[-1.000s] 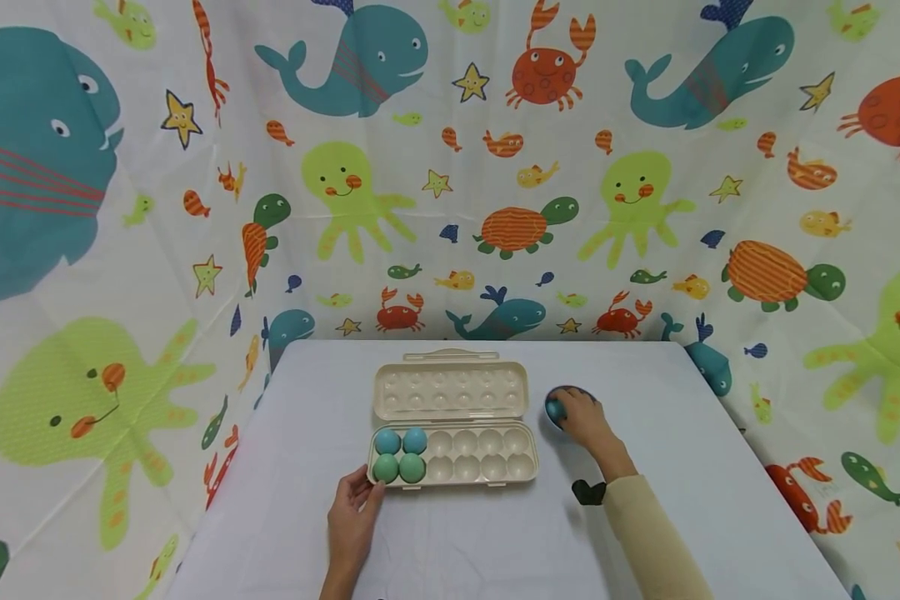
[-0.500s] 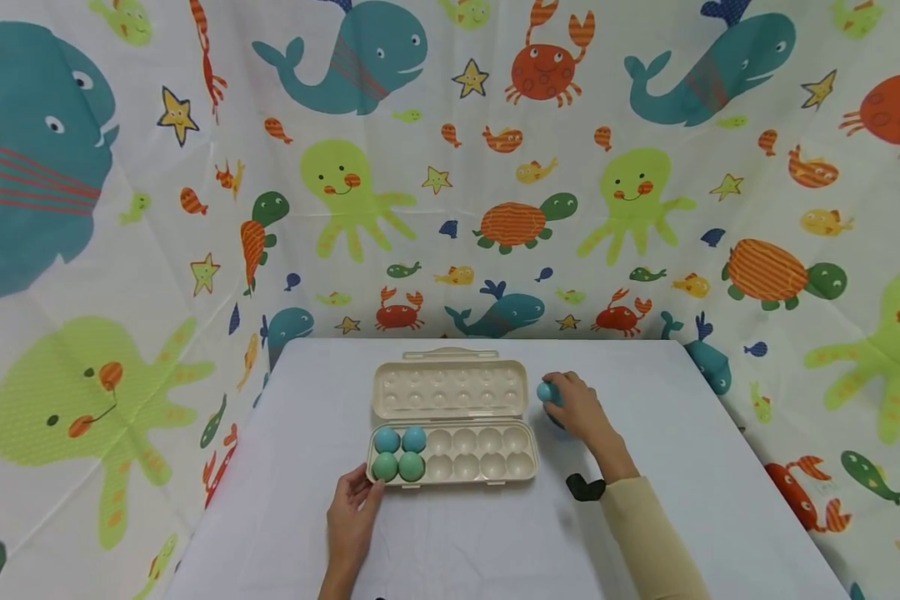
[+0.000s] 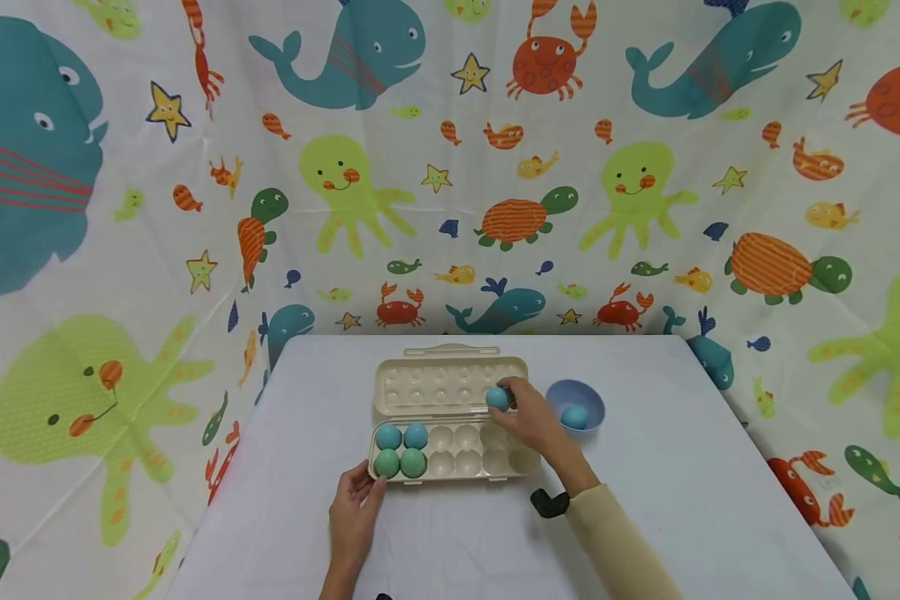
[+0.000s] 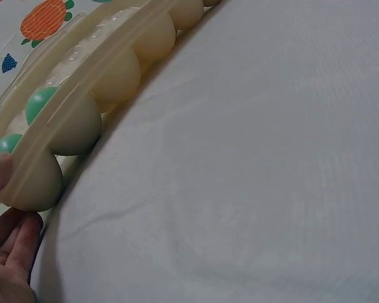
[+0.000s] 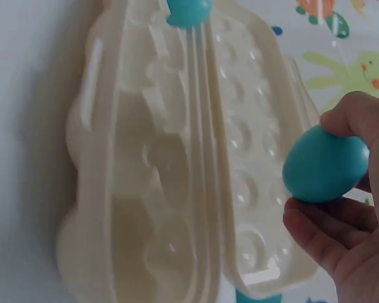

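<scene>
An open beige egg carton point(image 3: 457, 475) lies on the table, its lid folded back. At its left end sit two blue eggs point(image 3: 388, 437) in the back row and two green eggs point(image 3: 387, 463) in the front row. My left hand point(image 3: 354, 521) grips the carton's front left corner, thumb on the rim and fingers underneath in the left wrist view. Between thumb and fingers, my right hand point(image 3: 534, 417) pinches a blue egg point(image 5: 325, 164) above the carton, near the lid's right side. Another blue egg point(image 3: 574, 416) lies in a blue bowl point(image 3: 592, 398) right of the carton.
A white cloth covers the table point(image 3: 450, 542). Behind and at both sides hangs a curtain point(image 3: 450, 233) printed with sea animals. The bowl stands just right of the carton, close to the right forearm.
My right hand has lifted the blue egg out of the bowl and carried it left, over the carton. The bowl with its other egg has come into sight. My left hand stays put.
</scene>
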Available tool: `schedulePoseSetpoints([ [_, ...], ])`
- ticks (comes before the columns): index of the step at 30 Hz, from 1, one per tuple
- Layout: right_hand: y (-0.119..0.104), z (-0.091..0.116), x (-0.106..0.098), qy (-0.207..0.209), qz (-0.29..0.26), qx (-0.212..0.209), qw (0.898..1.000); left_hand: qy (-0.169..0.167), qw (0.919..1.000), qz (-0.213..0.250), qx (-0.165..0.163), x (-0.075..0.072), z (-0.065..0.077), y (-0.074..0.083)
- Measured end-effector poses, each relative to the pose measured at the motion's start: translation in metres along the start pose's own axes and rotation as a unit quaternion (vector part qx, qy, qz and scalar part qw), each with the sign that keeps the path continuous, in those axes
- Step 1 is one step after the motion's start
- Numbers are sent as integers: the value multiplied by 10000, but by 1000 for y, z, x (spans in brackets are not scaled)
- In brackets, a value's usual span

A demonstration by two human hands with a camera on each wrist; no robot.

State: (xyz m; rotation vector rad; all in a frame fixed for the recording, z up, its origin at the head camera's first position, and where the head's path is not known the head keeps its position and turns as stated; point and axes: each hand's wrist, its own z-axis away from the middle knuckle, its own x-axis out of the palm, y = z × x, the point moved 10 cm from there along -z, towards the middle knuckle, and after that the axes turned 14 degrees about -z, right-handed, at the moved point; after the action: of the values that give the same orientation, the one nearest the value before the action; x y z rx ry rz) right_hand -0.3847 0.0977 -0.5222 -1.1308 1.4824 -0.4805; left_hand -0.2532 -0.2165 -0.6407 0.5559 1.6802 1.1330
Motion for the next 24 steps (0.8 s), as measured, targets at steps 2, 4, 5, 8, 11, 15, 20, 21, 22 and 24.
schedulePoseSetpoints([
  [2,-4,-1,12,18,-185,-37,9998,33,10000,50,17,-1,-1,0],
  [4,-7,-2,24,6,-327,-127,9994,71,9999,100,8,-1,-2,0],
  [5,-9,-3,30,2,-370,-151,9992,82,9999,89,7,-1,-2,0],
  [8,-13,-3,48,-23,-443,-160,9989,84,9999,57,-4,-2,-2,1],
  [11,-14,-2,67,-102,-414,-95,9990,72,10000,-28,-26,-2,-1,2],
  [15,-15,3,87,-244,-180,-23,9995,86,9999,-48,-45,-2,-1,0],
  [20,-15,5,106,-369,389,-192,9984,80,10000,-6,-21,-2,-2,-1],
  [21,-14,5,109,-405,467,-212,9979,66,10000,-6,-28,-1,-2,-1],
  [22,-13,6,112,-445,515,-204,9975,51,10000,5,-41,-1,-2,-2],
  [24,-12,8,117,-547,559,-176,9968,22,10000,10,-46,-1,-3,-1],
])
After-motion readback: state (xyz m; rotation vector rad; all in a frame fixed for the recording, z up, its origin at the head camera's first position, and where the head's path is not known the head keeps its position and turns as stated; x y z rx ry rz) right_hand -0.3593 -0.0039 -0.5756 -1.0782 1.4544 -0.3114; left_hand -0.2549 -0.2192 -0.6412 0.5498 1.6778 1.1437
